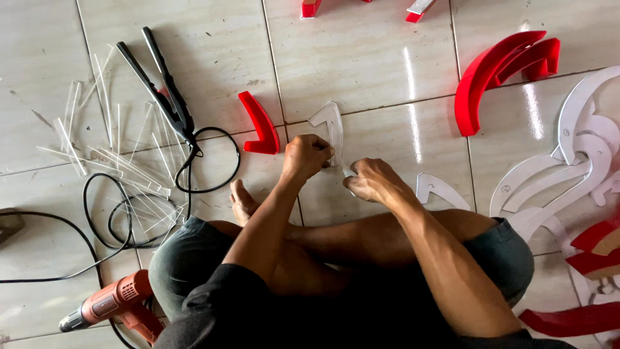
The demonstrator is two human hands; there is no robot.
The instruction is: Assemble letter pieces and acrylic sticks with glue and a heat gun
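Note:
I sit cross-legged on a tiled floor. My left hand (307,157) grips the lower edge of a clear acrylic arrow-shaped piece (330,123) that stands up from the floor. My right hand (371,181) is closed just to the right of it, pinching the piece's lower end or a small strip there; what it holds is mostly hidden. A red curved acrylic piece (260,123) lies just left of my left hand. Another clear cut-out piece (438,189) lies right of my right hand.
Several clear acrylic strips (116,155) are scattered at the left beside a black flat iron (161,90) with its looping cable (116,220). A red heat gun (113,302) lies at lower left. Red letter shapes (497,71) and white curved cut-outs (568,161) lie at the right.

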